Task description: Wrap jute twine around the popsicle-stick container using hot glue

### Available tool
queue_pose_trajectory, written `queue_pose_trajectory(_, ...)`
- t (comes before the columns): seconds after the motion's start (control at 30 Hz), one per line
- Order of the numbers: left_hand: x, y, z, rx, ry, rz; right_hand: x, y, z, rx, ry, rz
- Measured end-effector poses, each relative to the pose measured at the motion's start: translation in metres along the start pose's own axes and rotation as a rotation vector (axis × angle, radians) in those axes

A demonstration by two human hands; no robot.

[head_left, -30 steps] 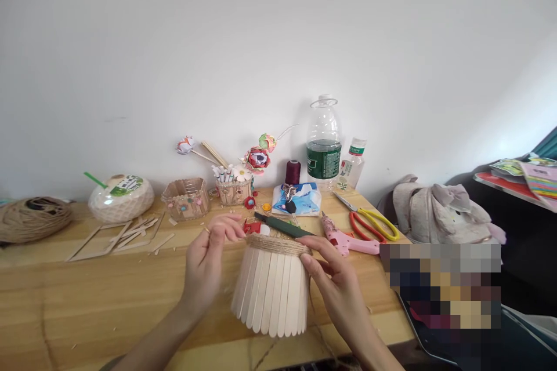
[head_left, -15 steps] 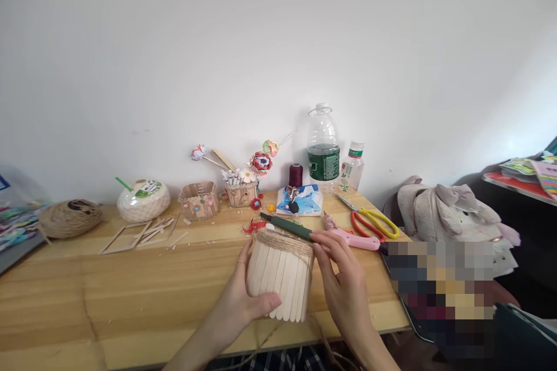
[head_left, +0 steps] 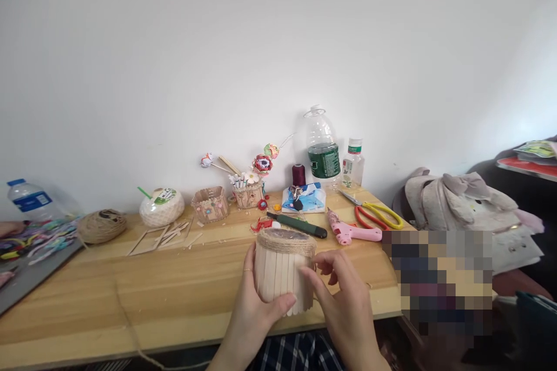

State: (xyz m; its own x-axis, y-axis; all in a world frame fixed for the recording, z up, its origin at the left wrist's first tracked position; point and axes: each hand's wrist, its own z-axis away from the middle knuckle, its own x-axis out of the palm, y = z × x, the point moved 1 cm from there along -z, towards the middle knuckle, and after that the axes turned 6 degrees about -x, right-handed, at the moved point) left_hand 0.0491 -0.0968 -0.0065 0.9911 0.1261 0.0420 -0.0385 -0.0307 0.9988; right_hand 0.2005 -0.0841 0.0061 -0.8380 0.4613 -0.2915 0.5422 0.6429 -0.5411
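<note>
My left hand [head_left: 264, 307] is wrapped around a pot covered in upright craft sticks [head_left: 278, 281], thumb across its front. Rows of jute twine [head_left: 285, 244] circle the pot just under its rim. At the pot's right side is my right hand [head_left: 342, 287], fingers curled and thumb tip against the sticks. Whatever is between those fingertips, if anything, is hidden. Just behind the pot a green cutter-like tool [head_left: 300, 225] lies on the table. To its right rests a pink glue gun [head_left: 352, 232].
Behind stand a decorated box [head_left: 209, 206], a pen holder [head_left: 248, 194], a thread spool [head_left: 298, 175] and a large bottle [head_left: 322, 153]. Scissors [head_left: 374, 211] lie at right. A twine ball [head_left: 102, 226], a coconut [head_left: 162, 208] and loose sticks [head_left: 167, 233] are at left. Another person's hand [head_left: 11, 228] shows far left.
My right hand has come away from the green tool and down to the pot's right side. The pot is held more upright, still in my left hand. The view has shifted left.
</note>
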Motion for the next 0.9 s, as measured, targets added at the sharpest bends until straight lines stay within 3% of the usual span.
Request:
queue_pose_trajectory(0.3,0.003,-0.014,0.001,0.032,0.057,-0.092,0.003,0.011,0.003,0.379,-0.160,-0.269)
queue_pose_trajectory(0.43,0.004,-0.015,0.000,0.057,0.043,-0.072,-0.003,0.005,-0.003,0.339,-0.226,-0.400)
queue_pose_trajectory(0.63,0.003,-0.007,-0.003,0.097,0.012,-0.079,-0.015,0.001,-0.005,0.236,-0.118,-0.520)
queue_pose_trajectory(0.9,0.005,-0.003,0.000,0.096,0.032,-0.097,-0.021,-0.001,-0.006,0.268,-0.180,-0.848)
